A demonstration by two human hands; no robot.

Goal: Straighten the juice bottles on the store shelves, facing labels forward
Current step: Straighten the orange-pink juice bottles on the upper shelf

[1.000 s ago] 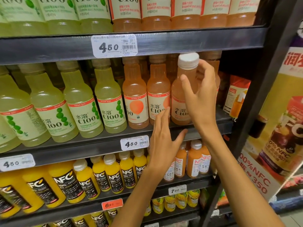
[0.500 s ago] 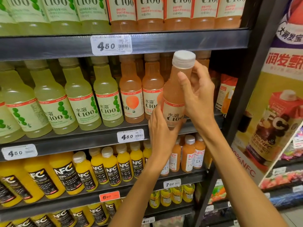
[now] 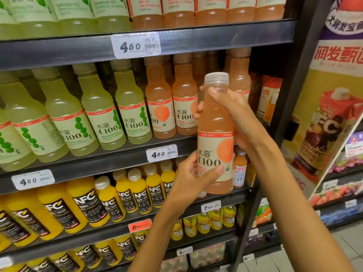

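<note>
A pink-orange C100 juice bottle with a white cap is held upright in the air in front of the shelves, its label facing me. My right hand grips its neck and shoulder from the right. My left hand holds its lower body, thumb across the label's bottom. On the middle shelf two more pink C100 bottles stand beside a row of green C100 bottles. A gap shows at the shelf's right end, behind the held bottle.
Yellow NFC juice bottles fill the shelf below, with small orange bottles at its right end. More C100 bottles line the top shelf. A black upright post bounds the shelves on the right; a printed juice display stands beyond it.
The pink bottle has come off the middle shelf, toward me and lower. My left hand went from touching it to holding its base. Its label has turned to face me.
</note>
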